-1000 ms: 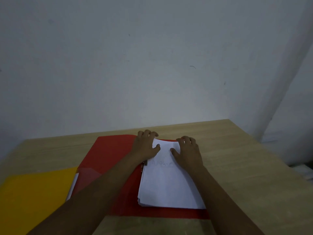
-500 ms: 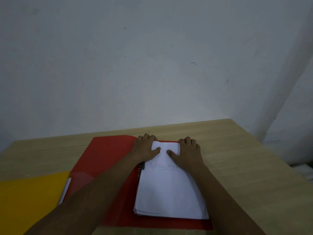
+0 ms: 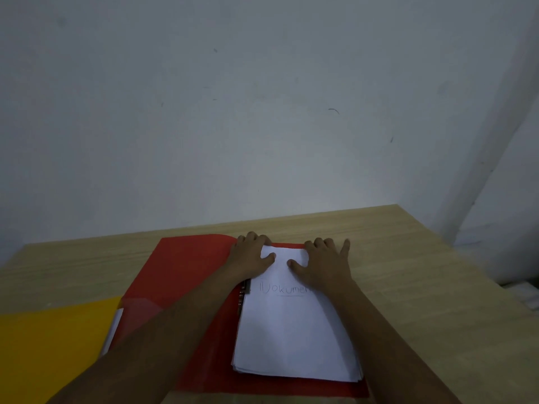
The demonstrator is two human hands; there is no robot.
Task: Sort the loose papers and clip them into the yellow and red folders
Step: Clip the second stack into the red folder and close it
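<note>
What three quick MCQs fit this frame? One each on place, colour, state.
1. Where does the paper stack lie?
A. on the open red folder
B. on the yellow folder
C. on bare table

2. What colour is the folder at the near left?
A. blue
B. yellow
C. green

3. How do the left hand and right hand meet the stack?
A. both lifted clear
B. one holds a pen
C. both pressed on its far end

Key: A, red shows around the stack; B, plainly yellow; C, thumbs lie on the top sheet.
</note>
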